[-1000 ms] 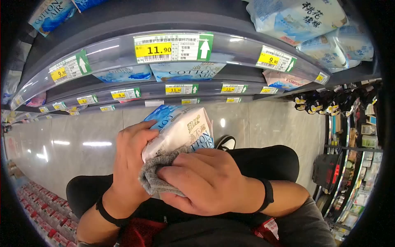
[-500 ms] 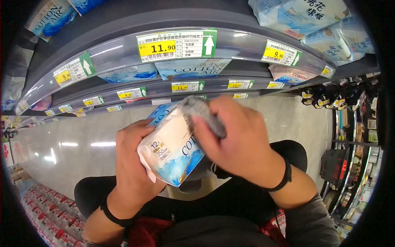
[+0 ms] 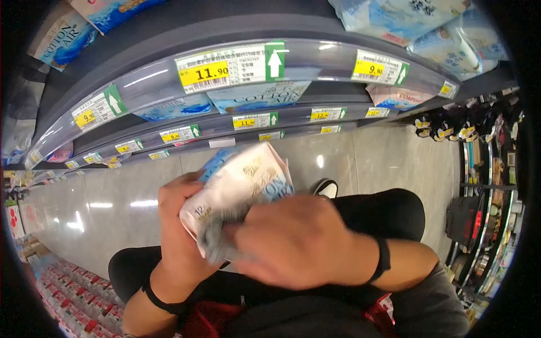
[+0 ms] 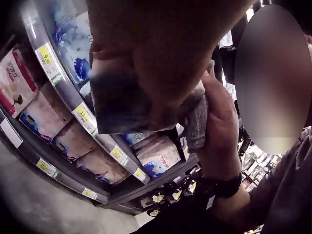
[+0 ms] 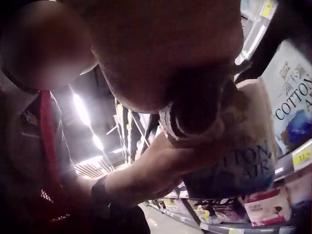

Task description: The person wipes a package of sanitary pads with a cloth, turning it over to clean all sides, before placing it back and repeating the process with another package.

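Note:
My left hand (image 3: 183, 225) grips the left side of a white and blue sanitary pad pack (image 3: 239, 177) printed with COTTON AIR, holding it tilted above my lap. In my right hand (image 3: 298, 236) is a bunched grey cloth (image 3: 217, 234), which lies over the pack's near end. Motion blurs the right hand and the cloth in the head view. From the left wrist, the cloth (image 4: 196, 126) shows between the right hand's fingers and thumb, beside the shadowed pack (image 4: 114, 107). The right wrist view shows the printed face of the pack (image 5: 256, 153); the right hand hides part of it.
Curved shelf edges (image 3: 143, 76) with price tags run across in front, with similar packs (image 3: 259, 97) on the tiers. Soft white-blue packs (image 3: 394, 19) sit at the upper right. Side shelves (image 3: 487, 225) hold mixed goods; a shoe (image 3: 327, 187) rests on the tiled floor (image 3: 135, 180).
The right hand with the cloth went from the pack's near end to its far end, then back to the near end. The pack's tilt changed with it; the left hand kept its grip.

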